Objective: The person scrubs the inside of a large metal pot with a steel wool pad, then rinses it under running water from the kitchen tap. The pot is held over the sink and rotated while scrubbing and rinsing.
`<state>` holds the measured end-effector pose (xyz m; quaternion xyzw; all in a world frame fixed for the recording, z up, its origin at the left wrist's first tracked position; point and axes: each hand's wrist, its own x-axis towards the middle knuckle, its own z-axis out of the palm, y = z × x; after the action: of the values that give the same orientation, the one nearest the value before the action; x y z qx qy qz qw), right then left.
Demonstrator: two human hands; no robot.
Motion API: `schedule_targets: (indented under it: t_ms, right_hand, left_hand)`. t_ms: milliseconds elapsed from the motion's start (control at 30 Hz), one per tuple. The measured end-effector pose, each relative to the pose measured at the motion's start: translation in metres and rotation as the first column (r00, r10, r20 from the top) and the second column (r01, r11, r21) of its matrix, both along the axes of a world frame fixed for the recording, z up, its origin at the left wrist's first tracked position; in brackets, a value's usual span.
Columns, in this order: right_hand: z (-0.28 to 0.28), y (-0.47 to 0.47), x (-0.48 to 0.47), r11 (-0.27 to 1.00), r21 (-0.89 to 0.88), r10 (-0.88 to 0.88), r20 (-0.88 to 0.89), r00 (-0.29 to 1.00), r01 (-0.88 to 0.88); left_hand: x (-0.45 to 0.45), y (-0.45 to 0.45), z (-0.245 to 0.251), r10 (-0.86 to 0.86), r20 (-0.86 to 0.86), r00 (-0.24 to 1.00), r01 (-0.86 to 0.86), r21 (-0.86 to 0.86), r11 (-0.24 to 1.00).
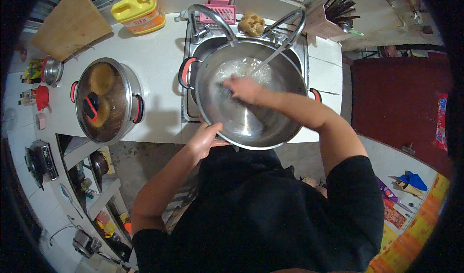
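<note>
A large stainless steel pot (250, 128) with red-and-black handles rests tilted over the sink (190, 113), its open mouth facing me. My left hand (204, 138) grips its near left rim, thumb on top. Inside the pot is my right hand (244, 88), blurred, with its fingers near the inner wall. Something dark shows under those fingers; whether it is a scrubber or shadow is unclear. From the right faucet (291, 37) a stream of water runs into the pot, where bubbling water (243, 68) pools at the far side. The left faucet (214, 13) arches over the rim, with no stream visible.
Left on the counter stands a glass-lidded pot (105, 106) with food inside. Behind are a cutting board (72, 22), a yellow detergent jug (139, 12), a pink soap rack (219, 12) and a tan mesh scrubber (252, 23). A chopstick holder (324, 21) stands right.
</note>
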<state>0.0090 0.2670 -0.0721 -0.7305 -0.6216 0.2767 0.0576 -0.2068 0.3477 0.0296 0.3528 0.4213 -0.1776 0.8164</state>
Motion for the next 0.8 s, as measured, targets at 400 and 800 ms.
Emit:
schedule_targets:
  t_ms: [400,800]
  right_hand:
    - [0.036,-0.066,-0.014,0.857,-0.43,0.097,-0.407,0.908,-0.284]
    - [0.033,-0.079,0.051,0.921,-0.385,0.181,0.28,0.943,-0.062]
  left_hand:
    - [0.0,-0.005,-0.013,0.035,0.033,0.999,-0.035,0.008,0.999]
    - [0.005,-0.001,-0.006,0.033,0.04,0.999,-0.034,0.027,0.999]
